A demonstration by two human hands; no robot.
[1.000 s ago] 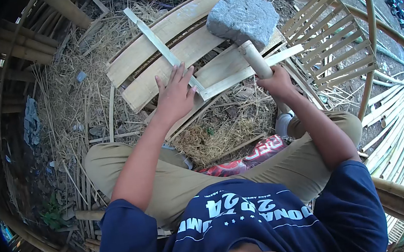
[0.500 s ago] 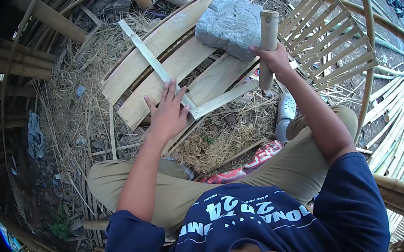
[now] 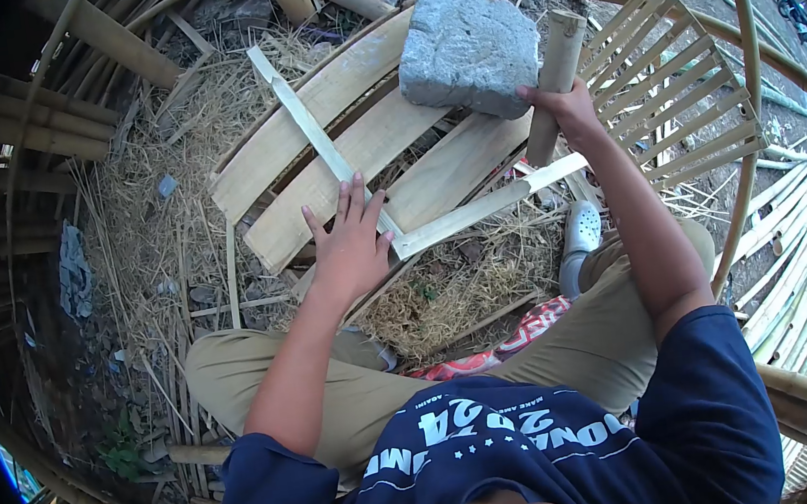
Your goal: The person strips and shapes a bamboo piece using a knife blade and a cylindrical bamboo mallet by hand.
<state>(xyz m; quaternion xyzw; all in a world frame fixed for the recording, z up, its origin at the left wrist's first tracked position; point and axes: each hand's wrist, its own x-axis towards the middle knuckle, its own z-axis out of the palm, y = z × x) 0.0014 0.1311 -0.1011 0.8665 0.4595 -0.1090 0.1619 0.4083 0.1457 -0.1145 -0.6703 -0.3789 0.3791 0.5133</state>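
My right hand [image 3: 568, 116] is closed around a short, thick bamboo piece [image 3: 554, 82], held upright beside the right side of a rough grey stone block [image 3: 468, 51]. Fingers spread, my left hand [image 3: 352, 243] lies over a pale bamboo strip [image 3: 307, 123] near where it meets a second pale strip [image 3: 479, 210] at a corner. Beneath are wide, flat bamboo slats [image 3: 329, 180] laid side by side with gaps. The stone block rests on the far right part of these slats.
A slatted bamboo panel [image 3: 676, 88] stands at the right, with a pile of long bamboo strips [image 3: 797, 254] beyond it. Straw and shavings [image 3: 451, 307] cover the ground before my crossed legs. Thick bamboo poles [image 3: 121, 45] are at the upper left.
The bamboo piece in my right hand has moved slightly right and away from me, uncovering more of the near strip's right end. My left hand stays on the strips. The whole view has shifted slightly.
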